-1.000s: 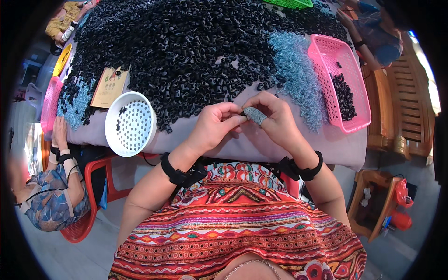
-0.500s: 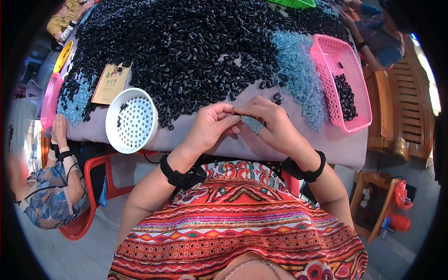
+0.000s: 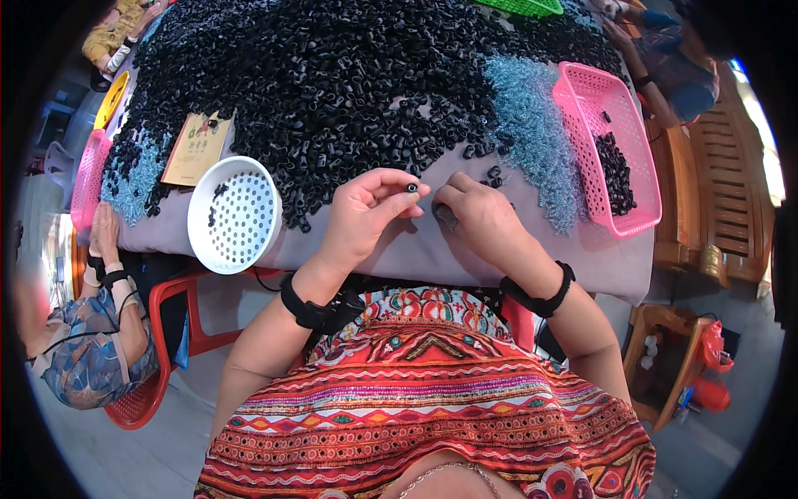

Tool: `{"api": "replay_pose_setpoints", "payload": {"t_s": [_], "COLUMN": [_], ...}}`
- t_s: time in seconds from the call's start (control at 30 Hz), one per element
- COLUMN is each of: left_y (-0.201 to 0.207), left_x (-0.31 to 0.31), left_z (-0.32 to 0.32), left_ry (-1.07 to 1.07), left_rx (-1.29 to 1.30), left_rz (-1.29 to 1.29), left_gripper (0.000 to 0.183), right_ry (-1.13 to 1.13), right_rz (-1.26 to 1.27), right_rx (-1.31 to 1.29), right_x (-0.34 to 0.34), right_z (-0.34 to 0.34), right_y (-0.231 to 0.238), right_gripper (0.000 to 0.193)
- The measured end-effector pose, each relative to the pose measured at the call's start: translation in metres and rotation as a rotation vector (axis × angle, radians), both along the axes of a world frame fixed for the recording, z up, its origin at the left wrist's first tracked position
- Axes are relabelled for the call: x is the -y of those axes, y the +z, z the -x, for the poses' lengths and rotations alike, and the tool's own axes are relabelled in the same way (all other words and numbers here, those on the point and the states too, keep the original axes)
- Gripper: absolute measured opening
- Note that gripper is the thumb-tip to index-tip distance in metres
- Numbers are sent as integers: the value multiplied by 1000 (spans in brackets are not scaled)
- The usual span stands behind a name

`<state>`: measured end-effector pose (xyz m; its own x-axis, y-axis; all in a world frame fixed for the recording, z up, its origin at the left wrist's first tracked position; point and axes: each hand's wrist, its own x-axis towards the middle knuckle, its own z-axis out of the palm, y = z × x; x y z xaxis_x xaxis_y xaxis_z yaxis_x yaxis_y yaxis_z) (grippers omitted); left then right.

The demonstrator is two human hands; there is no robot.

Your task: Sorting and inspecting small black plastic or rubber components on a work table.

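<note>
My left hand [image 3: 366,208] pinches a small black cylindrical plastic part [image 3: 412,189] between thumb and fingertips; its end shows a pale ring. Just to the right, my right hand [image 3: 482,218] is low over the cloth with its fingers curled together, back of the hand up. A grey speckled wrap [image 3: 446,218] shows at its thumb side. Whatever its fingertips hold, if anything, is hidden. Beyond both hands spreads a big heap of similar black parts [image 3: 357,108], and a few loose ones [image 3: 494,176] lie near my right fingers.
A white perforated bowl [image 3: 270,237] stands left, a notebook [image 3: 193,154] behind it. Pale blue clear pieces [image 3: 532,125] form a pile at right, beside a pink basket [image 3: 594,179] with black parts inside. A co-worker [image 3: 100,333] sits at left; others are at the far corners.
My hands have moved apart. The left now shows the black part in its fingertips, while the right has turned palm down and dropped toward the cloth.
</note>
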<state>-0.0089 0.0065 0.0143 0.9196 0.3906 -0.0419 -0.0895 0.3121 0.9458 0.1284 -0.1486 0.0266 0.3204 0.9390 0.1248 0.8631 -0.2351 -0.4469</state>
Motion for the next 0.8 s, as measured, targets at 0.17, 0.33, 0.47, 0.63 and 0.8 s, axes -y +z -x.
{"api": "replay_pose_setpoints", "payload": {"t_s": [0.17, 0.33, 0.47, 0.63, 0.8], "left_y": [-3, -5, -12, -11, -9], "left_x": [-4, -4, -3, 9, 13], "left_z": [-2, -6, -4, -10, -10], "left_ry": [-57, -66, -88, -146, -178], "left_rx": [-164, -134, -163, -172, -195], "left_rz": [3, 39, 6, -2, -83], "left_gripper": [20, 20, 20, 17, 14], "right_ry": [16, 82, -20, -89, -99], "right_rz": [11, -86, -153, -249, -217], "right_rx": [-3, -23, -359, -888, -843], "right_x": [2, 3, 8, 6, 6], "right_z": [1, 3, -13, -14, -15], "right_y": [1, -2, 1, 10, 7], "right_gripper": [10, 11, 22, 30, 31]}}
